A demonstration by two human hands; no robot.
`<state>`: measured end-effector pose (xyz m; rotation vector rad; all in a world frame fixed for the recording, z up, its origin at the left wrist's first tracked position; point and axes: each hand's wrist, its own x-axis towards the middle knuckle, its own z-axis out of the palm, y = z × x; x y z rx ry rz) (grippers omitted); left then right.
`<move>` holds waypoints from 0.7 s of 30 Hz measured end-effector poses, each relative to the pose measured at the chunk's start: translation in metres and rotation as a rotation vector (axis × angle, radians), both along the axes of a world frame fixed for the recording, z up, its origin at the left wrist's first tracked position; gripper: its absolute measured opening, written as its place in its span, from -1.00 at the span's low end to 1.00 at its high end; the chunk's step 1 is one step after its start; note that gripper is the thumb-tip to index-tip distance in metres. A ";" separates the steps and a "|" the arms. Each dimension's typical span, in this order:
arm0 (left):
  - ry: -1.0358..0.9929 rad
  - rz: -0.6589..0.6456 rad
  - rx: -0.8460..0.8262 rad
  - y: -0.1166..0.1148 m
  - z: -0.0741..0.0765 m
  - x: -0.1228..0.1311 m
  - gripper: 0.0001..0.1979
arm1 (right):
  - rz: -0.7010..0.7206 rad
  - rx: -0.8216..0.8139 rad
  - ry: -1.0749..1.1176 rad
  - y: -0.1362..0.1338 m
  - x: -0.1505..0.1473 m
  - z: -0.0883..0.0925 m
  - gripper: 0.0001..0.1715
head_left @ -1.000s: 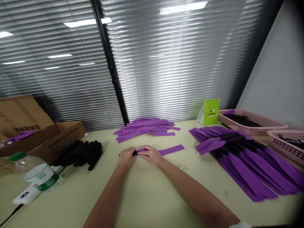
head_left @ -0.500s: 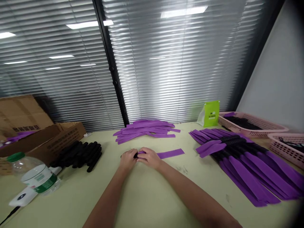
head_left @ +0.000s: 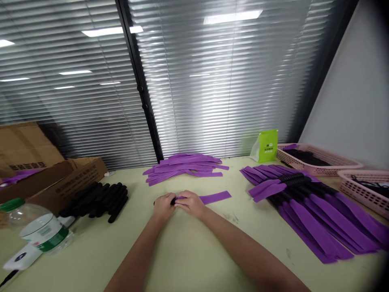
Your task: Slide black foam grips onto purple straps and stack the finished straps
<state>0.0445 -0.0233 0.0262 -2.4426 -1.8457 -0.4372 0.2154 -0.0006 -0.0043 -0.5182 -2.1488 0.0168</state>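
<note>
At the middle of the table my left hand [head_left: 164, 206] is closed around a black foam tube [head_left: 173, 201], most of it hidden under the fingers. My right hand [head_left: 190, 203] pinches a purple strap [head_left: 216, 197] right beside the tube's end. The strap's flat free end lies to the right on the table. Both hands nearly touch. Whether the strap passes into the tube is hidden by the fingers. Beyond them lies a pile of purple straps [head_left: 185, 167]. On the left is a heap of black foam tubes [head_left: 99, 199].
Purple straps with black tubes on them [head_left: 316, 219] lie stacked on the right. Behind are a pink basket [head_left: 322, 167], another pink basket [head_left: 361, 188] and a green bag [head_left: 267, 147]. A cardboard box [head_left: 69, 178], a bottle [head_left: 42, 229] and a white device [head_left: 22, 256] stand left.
My right hand's fingers have shifted slightly on the strap at the tube's end. The strap's free end has drawn a little to the left. The camera view has moved slightly.
</note>
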 end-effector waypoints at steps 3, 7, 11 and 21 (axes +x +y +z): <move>0.001 -0.033 0.000 -0.001 -0.001 0.002 -0.86 | -0.015 0.004 -0.026 0.001 0.001 0.000 -0.70; 0.002 -0.048 0.009 -0.002 -0.002 0.003 -0.86 | -0.010 0.023 -0.056 0.002 0.001 0.001 -0.67; 0.002 -0.049 0.020 -0.001 -0.003 0.003 -0.87 | 0.003 0.025 -0.069 0.004 -0.001 0.000 -0.66; -0.015 0.028 0.030 0.008 -0.003 -0.007 -0.89 | 0.024 -0.043 0.064 0.010 0.005 -0.003 -0.73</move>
